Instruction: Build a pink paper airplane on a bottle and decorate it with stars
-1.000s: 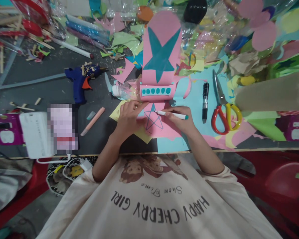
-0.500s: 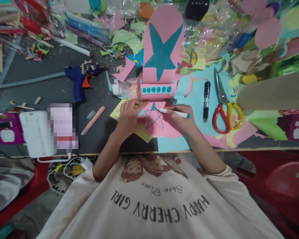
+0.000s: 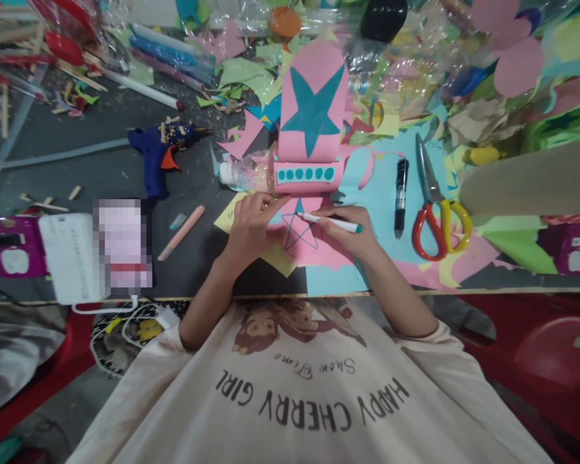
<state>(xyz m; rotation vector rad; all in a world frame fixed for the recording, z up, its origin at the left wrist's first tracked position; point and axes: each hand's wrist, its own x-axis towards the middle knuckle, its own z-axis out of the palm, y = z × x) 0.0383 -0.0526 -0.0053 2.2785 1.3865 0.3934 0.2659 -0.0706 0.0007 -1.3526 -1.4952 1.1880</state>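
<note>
My right hand [image 3: 350, 232] grips a white felt-tip marker [image 3: 347, 224] with a green end. Its tip sits at the upper part of an outlined star [image 3: 300, 235] on pink paper [image 3: 321, 252]. The star's top point is coloured teal; the rest shows pink inside the lines. Resting on the paper's left side, my left hand [image 3: 254, 222] has its thumb stretched toward the star and holds nothing. Beyond my hands, the same pink piece wraps round a clear plastic bottle [image 3: 244, 173], with a strip of teal dots [image 3: 305, 173] and a large filled teal star [image 3: 313, 111].
Scissors [image 3: 435, 206] and a black pen [image 3: 401, 200] lie at right on blue paper [image 3: 381, 193]. To the left are a blue glue gun [image 3: 154, 158], a peach-coloured marker [image 3: 181, 233], a phone [image 3: 123, 245] and a white power bank [image 3: 72, 258]. Paper scraps crowd the back.
The marker tip has shifted slightly left and down across the star's upper part. The upper pink flap with the big star appears lower and shorter. My left hand has hardly moved.
</note>
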